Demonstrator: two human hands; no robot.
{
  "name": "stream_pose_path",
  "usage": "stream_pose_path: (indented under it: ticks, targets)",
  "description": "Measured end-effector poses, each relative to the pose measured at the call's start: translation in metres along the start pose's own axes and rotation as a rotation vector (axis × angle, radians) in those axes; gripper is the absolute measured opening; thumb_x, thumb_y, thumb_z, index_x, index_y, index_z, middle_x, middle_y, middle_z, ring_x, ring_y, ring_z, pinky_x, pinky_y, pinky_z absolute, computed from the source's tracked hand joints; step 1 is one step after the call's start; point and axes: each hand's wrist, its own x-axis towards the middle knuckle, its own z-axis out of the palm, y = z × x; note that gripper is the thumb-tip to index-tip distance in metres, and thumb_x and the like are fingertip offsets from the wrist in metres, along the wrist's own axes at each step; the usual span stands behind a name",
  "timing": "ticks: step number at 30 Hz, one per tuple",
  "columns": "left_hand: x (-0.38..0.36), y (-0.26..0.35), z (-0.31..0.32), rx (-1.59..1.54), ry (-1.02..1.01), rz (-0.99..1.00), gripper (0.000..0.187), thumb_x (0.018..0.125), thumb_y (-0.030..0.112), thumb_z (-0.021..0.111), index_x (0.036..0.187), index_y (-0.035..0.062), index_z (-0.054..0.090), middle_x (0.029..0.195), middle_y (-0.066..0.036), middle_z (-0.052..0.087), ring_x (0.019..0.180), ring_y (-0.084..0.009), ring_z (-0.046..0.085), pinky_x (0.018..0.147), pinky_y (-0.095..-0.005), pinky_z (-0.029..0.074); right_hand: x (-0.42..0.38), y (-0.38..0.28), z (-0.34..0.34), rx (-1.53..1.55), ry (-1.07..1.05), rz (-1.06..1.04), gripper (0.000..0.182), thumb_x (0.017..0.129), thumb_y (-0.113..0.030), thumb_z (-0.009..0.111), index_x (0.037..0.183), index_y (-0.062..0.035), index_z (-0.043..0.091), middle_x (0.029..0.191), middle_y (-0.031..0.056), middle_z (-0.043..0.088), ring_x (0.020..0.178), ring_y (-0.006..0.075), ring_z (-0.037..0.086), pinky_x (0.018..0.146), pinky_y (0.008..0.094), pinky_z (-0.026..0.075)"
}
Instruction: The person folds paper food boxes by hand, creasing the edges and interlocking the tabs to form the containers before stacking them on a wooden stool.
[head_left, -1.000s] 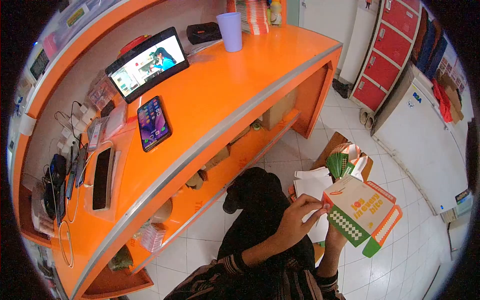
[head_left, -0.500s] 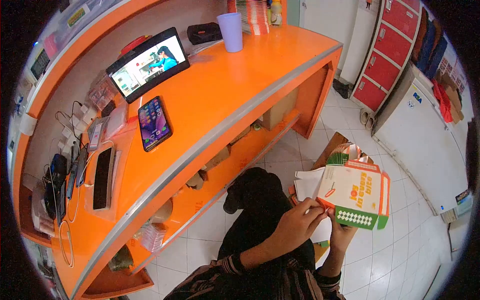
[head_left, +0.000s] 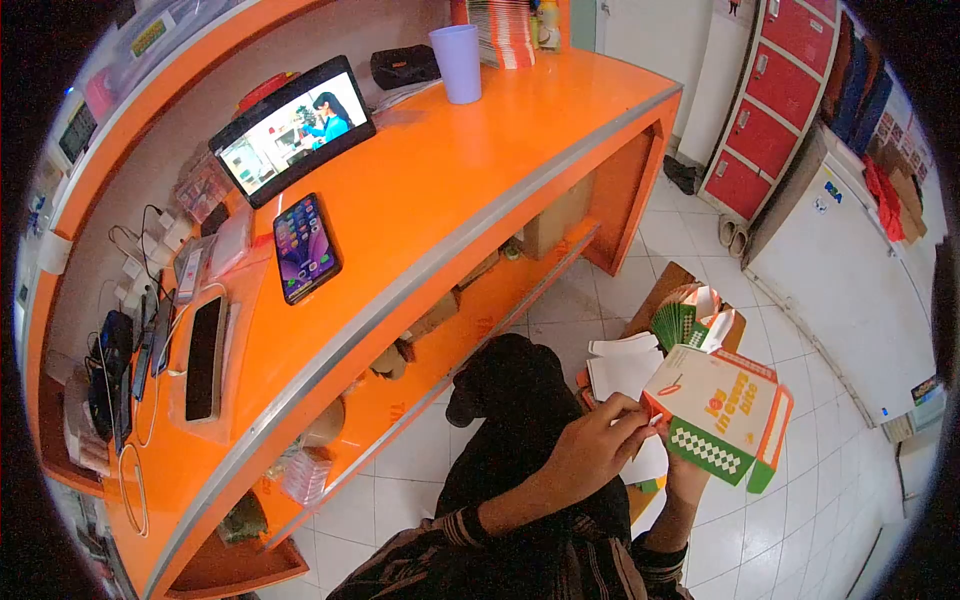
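A partly folded cardboard food box (head_left: 715,400), cream with green and orange sides and printed lettering, is held in front of my lap at the right. My left hand (head_left: 597,448) pinches the orange corner flap at its near left side, fingers pressed together. From below, my right hand (head_left: 684,482) grips the near edge of the box, with some of its fingers hidden behind the green side. Just beyond it lie a fanned stack of similar printed cartons (head_left: 678,322) and some white card pieces (head_left: 622,365).
The cartons rest on a brown wooden surface (head_left: 676,283). An orange counter (head_left: 430,190) curves along the left, bearing a tablet (head_left: 295,130), two phones (head_left: 307,248), and a purple cup (head_left: 458,66). Red lockers (head_left: 765,110) and a white freezer (head_left: 825,270) stand at the right.
The box has tilted slightly, its far right end swinging down toward me and a green flap dropping lower. Both hands keep their hold in nearly the same place.
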Motion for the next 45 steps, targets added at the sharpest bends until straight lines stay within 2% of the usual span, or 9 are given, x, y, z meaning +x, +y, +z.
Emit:
stream_pose_path:
  ticks: [11,13,14,18,23,25,27,37,45]
  targets:
    - [-0.007,-0.007,0.009,-0.094,0.089,0.01,0.017,0.08,0.006,0.064,0.094,-0.0026,0.059,0.104,-0.012,0.053,0.087,-0.0224,0.059,0.075,-0.0329,0.05,-0.009,0.02,-0.007,-0.393,-0.066,-0.028,0.035,0.079,-0.016,0.069,0.11,-0.0028,0.058,0.111,0.0095,0.059,0.101,0.0241,0.056,0.086,0.0368,0.045]
    - [-0.005,-0.001,0.014,-0.006,0.115,0.066,0.016,0.081,0.006,0.063,0.093,-0.0029,0.06,0.106,-0.014,0.053,0.094,-0.0243,0.057,0.081,-0.036,0.047,-0.005,0.012,0.002,-0.781,0.054,-0.532,0.035,0.079,-0.011,0.068,0.111,-0.0014,0.058,0.104,0.0096,0.062,0.096,0.0212,0.058,0.085,0.0336,0.046]
    - [-0.004,0.0,0.015,0.084,0.139,0.122,0.015,0.082,0.006,0.063,0.093,-0.0033,0.06,0.108,-0.017,0.054,0.102,-0.0262,0.055,0.087,-0.0392,0.045,-0.013,0.006,0.01,-0.146,0.056,-0.097,0.037,0.077,-0.01,0.07,0.111,-0.0002,0.058,0.098,0.0086,0.063,0.092,0.0196,0.059,0.083,0.0318,0.047]
    - [-0.004,-0.008,0.018,-0.04,0.14,0.106,0.021,0.089,0.017,0.055,0.092,-0.0034,0.06,0.108,-0.019,0.055,0.111,-0.0274,0.05,0.093,-0.0412,0.04,-0.012,-0.027,0.008,-0.163,-0.071,-0.136,0.034,0.078,-0.011,0.07,0.109,-0.0018,0.059,0.096,0.0077,0.064,0.091,0.0194,0.059,0.084,0.0321,0.047]
    - [0.015,-0.065,-0.023,-0.879,-0.001,-0.543,0.05,0.091,0.041,0.046,0.124,0.0041,0.042,0.117,-0.013,0.052,0.108,-0.0182,0.051,0.091,-0.0327,0.041,-0.014,-0.1,0.022,0.492,-0.165,0.444,0.017,0.074,-0.001,0.065,0.091,-0.0033,0.062,0.093,0.0069,0.064,0.096,0.0159,0.059,0.094,0.0407,0.041]
    - [0.019,-0.083,-0.049,-0.889,-0.265,-0.448,0.067,0.085,0.038,0.061,0.136,0.0058,0.032,0.123,-0.015,0.049,0.109,-0.0175,0.05,0.092,-0.0341,0.041,0.014,-0.056,0.011,-0.477,-0.721,-0.585,0.02,0.074,0.006,0.059,0.088,-0.007,0.063,0.091,0.0079,0.064,0.098,0.0203,0.059,0.1,0.0447,0.037]
    - [0.02,-0.08,-0.065,-0.696,-0.356,-0.368,0.067,0.079,0.014,0.064,0.138,0.0071,0.031,0.129,-0.014,0.044,0.112,-0.0194,0.048,0.096,-0.0366,0.039,0.027,-0.063,0.009,-0.629,-0.747,-0.652,0.024,0.069,0.006,0.06,0.087,-0.0098,0.064,0.091,0.0085,0.064,0.099,0.0275,0.058,0.102,0.0455,0.035]
    - [0.018,-0.04,-0.033,-0.156,-0.186,0.024,0.066,0.066,-0.004,0.051,0.131,0.0087,0.045,0.127,-0.018,0.043,0.117,-0.0331,0.045,0.099,-0.0383,0.037,0.044,-0.066,0.045,0.287,-0.259,0.082,0.021,0.094,-0.018,0.049,0.106,-0.0007,0.049,0.106,0.0073,0.054,0.097,0.0153,0.055,0.09,0.0329,0.045]
    - [0.011,-0.029,-0.01,0.011,0.168,0.072,0.039,0.086,0.002,0.053,0.125,0.0009,0.05,0.123,-0.02,0.05,0.114,-0.0313,0.05,0.103,-0.0488,0.031,0.01,-0.057,0.073,-0.14,-0.105,-0.346,0.01,0.081,0.009,0.055,0.086,0.0025,0.049,0.11,0.0145,0.052,0.095,0.0153,0.054,0.084,0.0267,0.044]
